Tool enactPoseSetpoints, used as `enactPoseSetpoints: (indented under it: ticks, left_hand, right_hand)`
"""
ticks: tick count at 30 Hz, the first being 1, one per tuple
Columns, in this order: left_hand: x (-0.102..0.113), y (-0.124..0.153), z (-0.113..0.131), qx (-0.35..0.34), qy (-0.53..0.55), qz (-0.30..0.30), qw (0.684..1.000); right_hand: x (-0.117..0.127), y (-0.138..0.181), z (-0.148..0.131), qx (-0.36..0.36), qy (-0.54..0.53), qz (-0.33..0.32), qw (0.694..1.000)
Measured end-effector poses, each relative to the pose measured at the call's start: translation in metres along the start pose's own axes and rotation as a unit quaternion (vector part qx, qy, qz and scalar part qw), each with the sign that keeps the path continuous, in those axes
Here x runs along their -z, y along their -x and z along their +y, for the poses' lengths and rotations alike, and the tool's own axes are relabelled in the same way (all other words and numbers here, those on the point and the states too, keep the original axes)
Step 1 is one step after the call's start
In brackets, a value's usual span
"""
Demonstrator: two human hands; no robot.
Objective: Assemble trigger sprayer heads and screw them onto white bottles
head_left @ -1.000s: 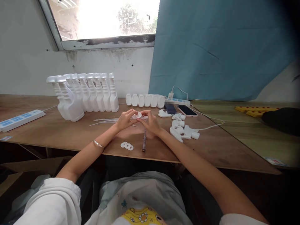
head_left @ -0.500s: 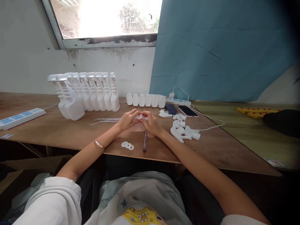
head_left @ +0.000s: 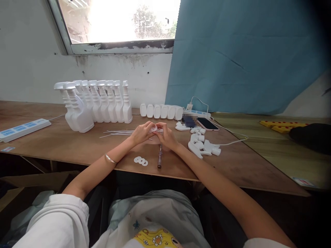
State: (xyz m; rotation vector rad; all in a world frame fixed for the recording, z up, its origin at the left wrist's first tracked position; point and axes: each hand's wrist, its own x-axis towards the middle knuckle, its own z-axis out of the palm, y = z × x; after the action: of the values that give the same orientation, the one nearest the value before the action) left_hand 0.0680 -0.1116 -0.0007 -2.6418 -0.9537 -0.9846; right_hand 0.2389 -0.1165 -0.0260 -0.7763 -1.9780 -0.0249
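Note:
My left hand [head_left: 141, 132] and my right hand [head_left: 167, 136] meet above the middle of the wooden table [head_left: 77, 144]. Both pinch a small white plastic cap [head_left: 154, 128] between their fingertips. Just below the hands lies a small screwdriver [head_left: 159, 156], pointing towards me. Three white ring washers [head_left: 141, 160] lie near the table's front edge, left of the screwdriver. A bundle of thin white tubes [head_left: 116, 132] lies left of my left hand.
A row of white spray bottles [head_left: 95, 103] stands at the back left. Small white bottles [head_left: 160, 111] line up behind the hands. Loose white trigger parts [head_left: 203, 144], a phone [head_left: 207, 124] and a cable sit to the right. A power strip [head_left: 23, 129] lies far left.
The hands stay together on the cap, with only slight finger movement. The view has shifted a little.

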Motion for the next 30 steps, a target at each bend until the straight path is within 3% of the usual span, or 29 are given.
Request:
enactPoseSetpoints:
  ticks: [5,12,14,21,25,30]
  left_hand:
    - [0.0,0.0,0.0,-0.002,-0.051,0.024,0.998]
    - [-0.006,0.001,0.004,0.0,-0.128,-0.007,0.992]
    - [-0.005,0.001,0.004,-0.009,-0.114,0.009,0.993]
    - [-0.001,0.001,-0.006,-0.035,-0.047,0.147,0.987]
    - [-0.002,0.001,-0.008,-0.058,-0.034,0.158,0.985]
    - [-0.003,0.001,-0.005,-0.042,-0.031,0.127,0.991]
  right_hand:
    - [-0.001,-0.002,0.0,0.028,0.022,0.011,0.999]
    - [0.0,0.0,0.001,0.063,0.051,0.002,0.997]
    - [0.002,0.0,-0.002,0.066,0.044,0.005,0.997]
    - [0.003,-0.002,-0.004,0.055,0.013,-0.006,0.998]
    - [0.001,-0.001,-0.001,0.021,0.015,-0.019,0.999]
    - [0.001,-0.001,-0.001,-0.006,0.015,-0.031,0.999]
